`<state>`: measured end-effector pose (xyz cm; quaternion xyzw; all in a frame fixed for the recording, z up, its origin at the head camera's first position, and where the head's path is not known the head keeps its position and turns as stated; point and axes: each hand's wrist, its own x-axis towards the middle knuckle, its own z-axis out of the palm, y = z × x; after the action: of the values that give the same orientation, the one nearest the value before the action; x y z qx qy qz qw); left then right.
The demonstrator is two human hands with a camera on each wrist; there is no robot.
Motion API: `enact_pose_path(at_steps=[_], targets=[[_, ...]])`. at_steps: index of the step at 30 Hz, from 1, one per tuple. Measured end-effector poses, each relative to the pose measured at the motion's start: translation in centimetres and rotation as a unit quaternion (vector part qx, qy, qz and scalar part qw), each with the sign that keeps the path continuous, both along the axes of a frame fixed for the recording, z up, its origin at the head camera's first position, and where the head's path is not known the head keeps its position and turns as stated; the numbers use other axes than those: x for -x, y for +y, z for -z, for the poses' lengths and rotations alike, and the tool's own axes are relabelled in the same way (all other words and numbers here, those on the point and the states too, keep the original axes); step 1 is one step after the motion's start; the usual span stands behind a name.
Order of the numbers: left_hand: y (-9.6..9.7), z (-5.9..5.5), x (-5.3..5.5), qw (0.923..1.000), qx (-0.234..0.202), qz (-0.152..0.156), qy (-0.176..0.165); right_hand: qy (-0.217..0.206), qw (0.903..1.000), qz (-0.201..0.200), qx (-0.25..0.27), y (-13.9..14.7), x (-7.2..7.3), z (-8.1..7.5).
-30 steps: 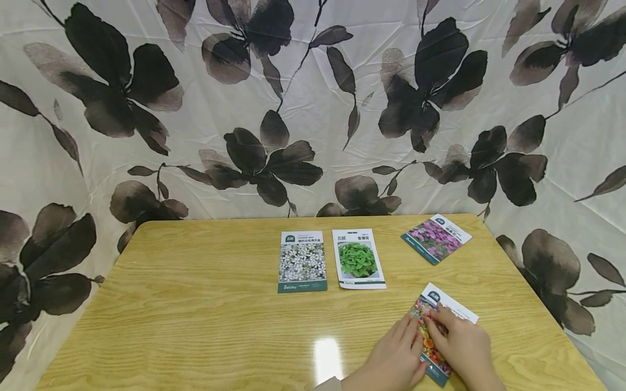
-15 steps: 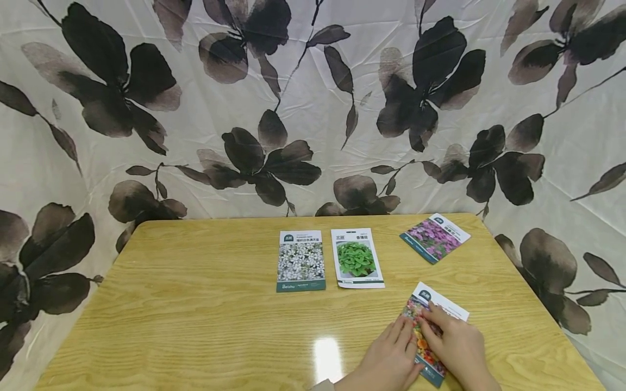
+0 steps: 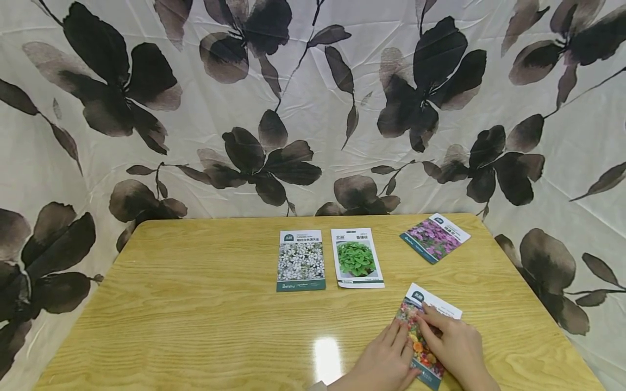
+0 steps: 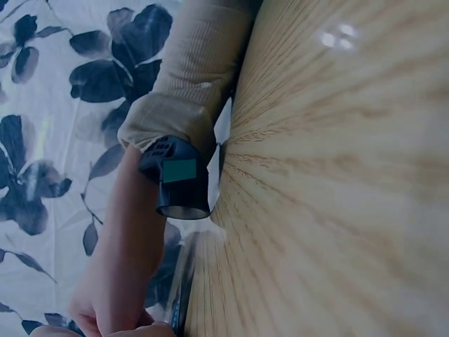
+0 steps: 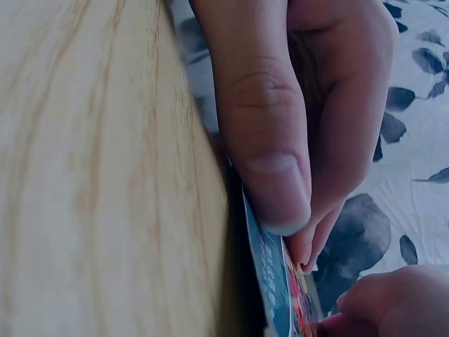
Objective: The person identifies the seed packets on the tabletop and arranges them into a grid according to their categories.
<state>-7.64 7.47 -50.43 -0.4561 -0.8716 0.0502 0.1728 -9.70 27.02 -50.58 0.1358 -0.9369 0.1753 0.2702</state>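
Observation:
A seed packet with red and orange flowers (image 3: 419,347) lies tilted at the table's front right, under both hands. My left hand (image 3: 379,355) rests along its left edge with fairly straight fingers, its thumb on the teal bottom band. From the right, my right hand (image 3: 458,346) holds the packet, with bent thumb and index finger on its printed face; its other fingers are hidden. In the right wrist view a thumb (image 5: 277,193) presses near the packet's teal edge (image 5: 270,281). The left wrist view shows a sleeved arm with a dark wrist camera (image 4: 179,182).
At the back of the wooden table (image 3: 195,315) lie a white-flower packet (image 3: 300,262), a green-leaf packet (image 3: 358,258) and, turned at an angle, a purple-flower packet (image 3: 435,239). A floral cloth (image 3: 313,98) hangs behind the table.
Both hands and the red-and-orange seed packet have slid a little to the left, with the packet still tilted. The other packets lie where they were.

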Motion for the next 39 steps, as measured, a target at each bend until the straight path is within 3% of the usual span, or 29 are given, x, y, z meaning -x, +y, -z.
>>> enact_pose_path(at_steps=[15,21,32,39], targets=[[-1.0,0.5,0.0,0.9949,-0.032,0.040,0.087,-0.011,0.9994,-0.022,0.023,-0.3,-0.2,-0.1],[-1.2,0.4,-0.2,0.9982,-0.023,0.034,0.044,-0.001,0.9991,-0.034,0.024,-0.4,-0.1,-0.2],[-1.7,-0.3,-1.2,0.9999,-0.015,0.003,0.007,-0.003,0.9976,-0.059,0.036,-0.7,-0.1,-0.1],[-2.1,0.0,-1.6,0.9995,-0.026,0.006,0.015,0.000,0.9962,-0.076,0.042,-1.0,-0.4,0.2]])
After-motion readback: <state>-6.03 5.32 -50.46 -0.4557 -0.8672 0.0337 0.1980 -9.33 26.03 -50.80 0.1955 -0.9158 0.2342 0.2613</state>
